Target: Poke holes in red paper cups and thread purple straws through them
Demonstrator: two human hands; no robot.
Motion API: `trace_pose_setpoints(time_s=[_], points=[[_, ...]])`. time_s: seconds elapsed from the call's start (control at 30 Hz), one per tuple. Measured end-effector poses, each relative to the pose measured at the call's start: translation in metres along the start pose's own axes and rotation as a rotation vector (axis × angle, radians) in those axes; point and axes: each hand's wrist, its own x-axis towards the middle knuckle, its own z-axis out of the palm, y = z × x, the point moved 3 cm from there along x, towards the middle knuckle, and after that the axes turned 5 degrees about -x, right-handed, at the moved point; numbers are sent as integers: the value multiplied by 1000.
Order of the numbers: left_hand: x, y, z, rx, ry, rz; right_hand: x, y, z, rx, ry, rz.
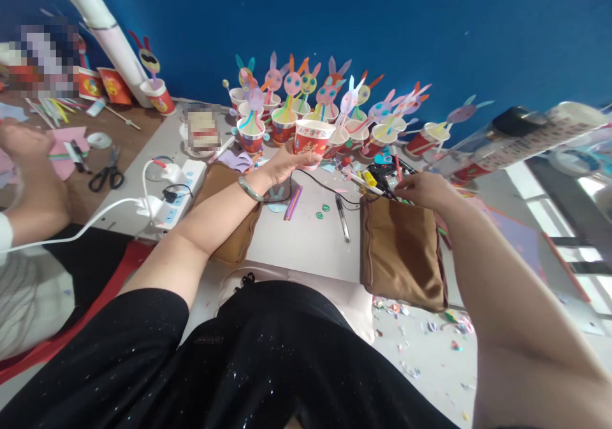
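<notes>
The person's left hand (pixel 290 161), with a bangle (pixel 250 189) round the wrist, grips a red paper cup (pixel 310 138), fingers and thumb closed about its side, raised over the table (pixel 301 244) in front of a group of cups topped with paper rabbits (pixel 354 128). The right hand (pixel 423 190) reaches down at the top edge of a brown cloth (pixel 399 244), beside a yellow-capped marker (pixel 369 178) and a dark jumble of tools; its fingertips are hidden, so one cannot tell whether they pinch anything. Between the hands lie a pen (pixel 343 218), a purple strip (pixel 293 203) and two small green rings (pixel 322 212). Scissors (pixel 108 171) rest to the left, near a co-worker's arm (pixel 41 190).
</notes>
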Motion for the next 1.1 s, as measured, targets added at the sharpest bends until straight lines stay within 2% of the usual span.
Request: trace_pose_setpoints(time_s=[0.1, 0.27, 0.53, 0.67, 0.8, 0.87, 0.93, 1.0, 1.03, 1.1], points=[[-2, 2, 1, -27, -18, -14, 4, -4, 16, 21, 33, 21], [-4, 5, 4, -65, -137, -52, 10, -5, 27, 45, 86, 56], [-4, 2, 5, -122, -185, -93, 14, 9, 37, 166, 106, -63], [-4, 0, 6, -163, -142, -172, 9, 10, 26, 249, 139, -102], [-5, 0, 9, -248, -40, -254, 1, 13, 4, 317, 162, -36], [-5, 1, 10, -277, -27, -276, -3, 11, -9, 340, 222, 17], [-5, 1, 11, -288, -27, -288, -6, 4, -22, 380, 343, 68], [-6, 2, 12, -284, 20, -294, -9, -9, -32, 561, 524, 107], [-6, 2, 12, -277, 63, -291, -10, -19, -34, 725, 544, 106], [-8, 3, 12, -259, 128, -278, -12, -43, -32, 991, 499, 43]])
